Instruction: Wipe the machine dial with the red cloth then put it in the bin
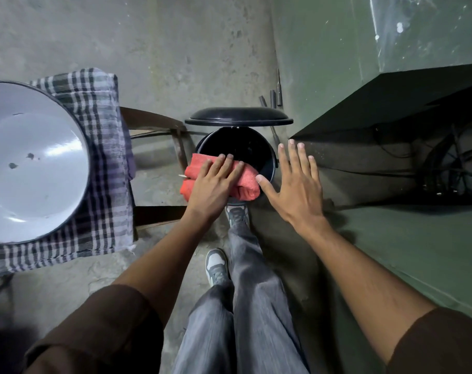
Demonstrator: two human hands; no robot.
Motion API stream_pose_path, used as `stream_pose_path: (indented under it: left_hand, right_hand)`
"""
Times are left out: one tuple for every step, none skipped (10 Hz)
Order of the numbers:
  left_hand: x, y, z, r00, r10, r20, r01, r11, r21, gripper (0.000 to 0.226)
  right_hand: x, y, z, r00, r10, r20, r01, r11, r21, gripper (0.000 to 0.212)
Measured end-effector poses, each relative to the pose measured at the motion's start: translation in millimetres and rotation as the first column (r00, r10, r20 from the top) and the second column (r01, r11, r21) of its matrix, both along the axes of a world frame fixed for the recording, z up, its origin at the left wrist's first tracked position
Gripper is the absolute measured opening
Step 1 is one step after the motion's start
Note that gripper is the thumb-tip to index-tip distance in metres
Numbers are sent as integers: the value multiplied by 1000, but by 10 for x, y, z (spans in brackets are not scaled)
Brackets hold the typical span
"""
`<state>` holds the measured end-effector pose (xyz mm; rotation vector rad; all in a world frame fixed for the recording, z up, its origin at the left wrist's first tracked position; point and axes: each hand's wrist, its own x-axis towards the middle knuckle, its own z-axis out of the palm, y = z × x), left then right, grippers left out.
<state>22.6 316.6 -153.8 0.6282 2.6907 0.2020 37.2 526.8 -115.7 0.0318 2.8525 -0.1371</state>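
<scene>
I stand on a bare, stained concrete floor (180, 49), with a dull green machine body (391, 36) rising on my right and a black sloping panel (391, 109) jutting from it above a tangle of dark cables. On my left a checked cloth (102, 103) covers a stool, and a wide white enamel basin (32, 157) with a dark rim sits on it. I can read no writing or label anywhere. Ahead of my feet the black bin (240, 147) stands with its lid (238, 117) tipped up and my grey shoe (237, 214) at its base. My right hand (297, 184) hovers flat beside the bin's rim, fingers spread and holding nothing. My left hand (216, 184) lies palm down on the red cloth (248, 184), gripping it over the bin's near edge; it is a folded, fuzzy coral-red towel, bunched in thick rolls.
</scene>
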Motion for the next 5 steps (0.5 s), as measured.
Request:
stream_pose_path:
  left_hand:
    - [-74, 64, -153, 1000, -5, 26, 5, 1000, -2, 65]
    - [-107, 144, -293, 998, -29, 59, 29, 1000, -11, 63]
    - [-87, 159, -265, 997, -41, 71, 44, 998, -33, 65]
    - [-64, 134, -153, 999, 8, 51, -8, 1000, -7, 66]
    - [-34, 82, -80, 999, 51, -19, -50, 998, 25, 63]
  right_hand:
    - [-8, 21, -110, 1000, 2, 17, -2, 1000, -2, 88]
    - [7, 57, -195, 999, -6, 42, 5, 1000, 8, 88]
    - [-9, 41, -167, 1000, -4, 29, 4, 1000, -14, 88]
    - [-38, 9, -93, 1000, -9, 8, 9, 1000, -25, 88]
    - [-46, 6, -35, 1000, -3, 9, 3, 1000, -21, 88]
